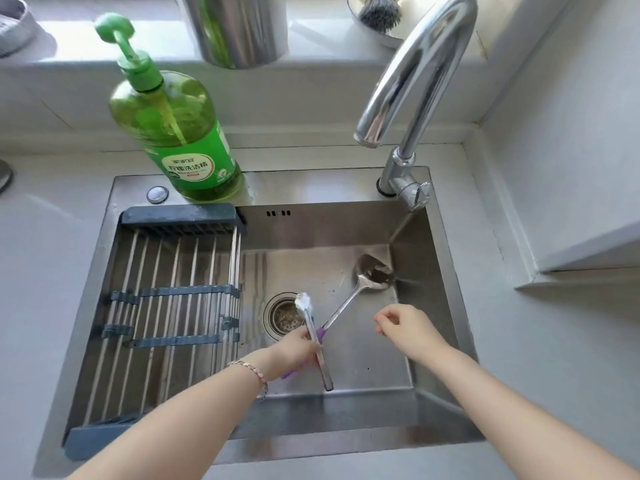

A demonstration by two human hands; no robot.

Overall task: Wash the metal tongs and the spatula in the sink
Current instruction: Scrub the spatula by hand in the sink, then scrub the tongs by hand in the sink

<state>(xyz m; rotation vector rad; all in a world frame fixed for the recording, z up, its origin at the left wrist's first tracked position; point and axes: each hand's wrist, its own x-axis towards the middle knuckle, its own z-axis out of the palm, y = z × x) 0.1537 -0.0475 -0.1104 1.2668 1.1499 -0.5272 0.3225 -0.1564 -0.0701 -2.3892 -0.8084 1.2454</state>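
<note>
Head view, looking down into the basin.

Writing: green label (194,164) on the dish-soap bottle (166,112) reads "柠檬洗洁精". The smaller print above and below it is too fine to read.

Containers:
- Dish-soap bottle: clear green plastic with a green pump head (114,27), holding green liquid to near the shoulder. It stands upright on the back ledge of the stainless sink (311,188), just beside a round metal button (157,194).
- Steel cylinder (242,26) on the sill behind: contents not discernible.
- Bowl (381,38) on the sill, behind the faucet (415,74): a dark-bristled brush (379,12) sits in it.
- Sink basin: drain strainer (284,317) in the floor. A rod-type drying rack (166,299) with dark grey ends spans the left part.

Task items:
- Metal tongs (313,337): over the basin near the drain, arms together, white foam on the tip.
- Spatula (375,271): metal head lies on the basin floor in the far right corner, with residue on it. The shaft slants down-left to a purple handle, crossing the tongs.

Hands:
- Left hand (298,351), with a bracelet (251,370) at the wrist: fingers wrapped round the tongs at mid-length. The purple handle passes under the same hand; whether it is also gripped, I cannot tell.
- Right hand (405,329): above the basin floor, right of the spatula shaft, fingers loosely curled, holding nothing.
</note>
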